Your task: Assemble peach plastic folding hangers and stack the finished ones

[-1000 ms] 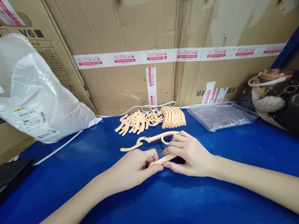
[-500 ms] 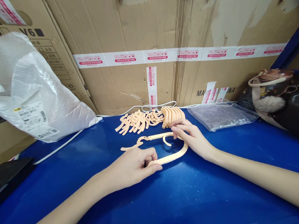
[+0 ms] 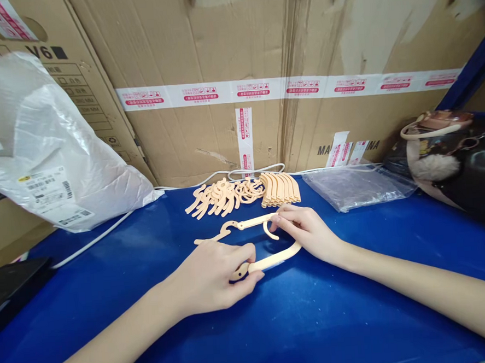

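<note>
Between my hands is a partly joined beige plastic folding hanger, its curved arms bent into a loop with a small hook inside. My left hand pinches the near arm's end with thumb and fingers, where a piece with a round hole shows. My right hand is closed on the hanger's right side and covers the bend there. At the far arm's left end, a curved end piece is attached, partly hidden behind my left hand.
Behind the hanger lie a pile of small curved beige pieces and a row of beige hanger arms. A clear plastic bag and a dark handbag are at right. A white parcel bag leans at left; cardboard boxes stand behind.
The holed piece at the near arm's end has come into view at my left fingers. My right hand has shifted slightly down and away from the row of arms, still on the hanger.
</note>
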Demonstrator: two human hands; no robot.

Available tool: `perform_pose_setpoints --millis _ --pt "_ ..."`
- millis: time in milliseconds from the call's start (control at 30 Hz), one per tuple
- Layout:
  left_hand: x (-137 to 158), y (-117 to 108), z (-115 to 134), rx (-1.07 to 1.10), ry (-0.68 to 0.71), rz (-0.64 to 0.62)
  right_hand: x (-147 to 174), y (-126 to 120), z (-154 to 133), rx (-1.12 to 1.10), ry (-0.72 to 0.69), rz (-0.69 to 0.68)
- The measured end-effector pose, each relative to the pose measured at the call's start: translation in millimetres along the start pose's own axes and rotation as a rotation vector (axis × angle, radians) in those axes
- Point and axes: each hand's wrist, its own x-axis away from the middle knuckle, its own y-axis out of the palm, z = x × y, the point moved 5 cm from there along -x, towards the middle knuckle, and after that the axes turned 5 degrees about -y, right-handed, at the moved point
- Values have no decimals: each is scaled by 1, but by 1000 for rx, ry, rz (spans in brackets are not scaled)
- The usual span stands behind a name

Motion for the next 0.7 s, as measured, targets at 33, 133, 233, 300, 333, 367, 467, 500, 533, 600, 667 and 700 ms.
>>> perform_pose_setpoints --millis 33,133,233,300,333,367,467,500,533,600,667,700 --pt "0 -1 1 -7 4 9 0 0 0 6 5 -5" --pt "1 -3 5 -43 19 24 0 1 2 41 21 -5" --pt "2 -4 10 -80 66 -3 -2 1 2 88 35 -3" --pt "2 -2 11 -82 82 -30 -2 1 2 109 45 -4" --pt "2 -1 11 -77 82 -40 -2 1 3 117 49 -5" --pt "2 0 11 -71 81 -45 -2 1 3 125 51 -9" --pt "1 1 9 -50 81 -37 -2 3 3 131 34 -20" --pt "0 0 9 -43 86 -30 -2 3 3 130 27 -21" --pt "0 0 9 -39 95 -20 -2 3 4 129 24 -20" --pt "-1 -2 9 -40 117 6 -1 4 6 134 30 -18" --pt "-1 -4 9 -49 137 40 -1 4 9 142 51 -17" --pt "-1 -6 8 -58 143 60 -1 4 10 146 65 -14"
